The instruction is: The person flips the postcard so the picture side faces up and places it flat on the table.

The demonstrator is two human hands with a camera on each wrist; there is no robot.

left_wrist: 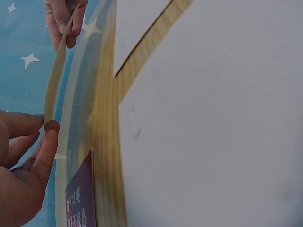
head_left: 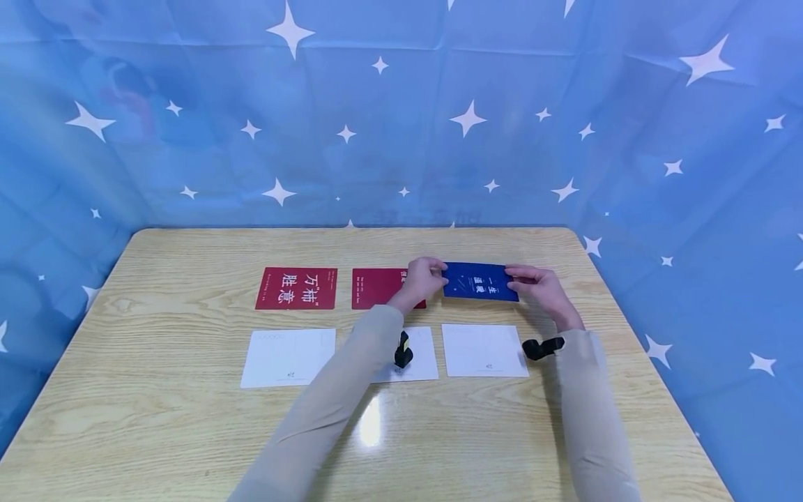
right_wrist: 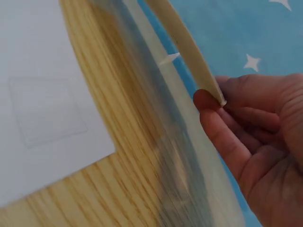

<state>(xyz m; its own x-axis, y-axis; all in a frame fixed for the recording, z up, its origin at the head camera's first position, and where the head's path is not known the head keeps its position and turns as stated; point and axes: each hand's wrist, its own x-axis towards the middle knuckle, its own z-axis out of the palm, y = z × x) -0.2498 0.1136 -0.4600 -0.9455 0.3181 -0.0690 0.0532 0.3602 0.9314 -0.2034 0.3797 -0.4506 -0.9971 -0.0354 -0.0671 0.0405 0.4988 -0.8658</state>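
A dark blue postcard (head_left: 467, 282) with white characters is held between both hands near the far side of the table. My left hand (head_left: 418, 280) pinches its left edge between thumb and fingers. At the opposite edge, my right hand (head_left: 542, 289) pinches it the same way. Both wrist views show the postcard nearly edge-on, slightly bowed and raised off the table. A red postcard (head_left: 370, 289) lies beneath the left hand and forearm, partly hidden. Farther left lies another red postcard (head_left: 296, 288) with large white characters.
Nearer the body, a row of white-faced cards lies on the wooden table (head_left: 157, 390): a left card (head_left: 285, 355), a middle card (head_left: 420, 348) partly behind the left sleeve, and a right card (head_left: 486, 351). A blue star-patterned curtain (head_left: 401, 125) hangs behind the table.
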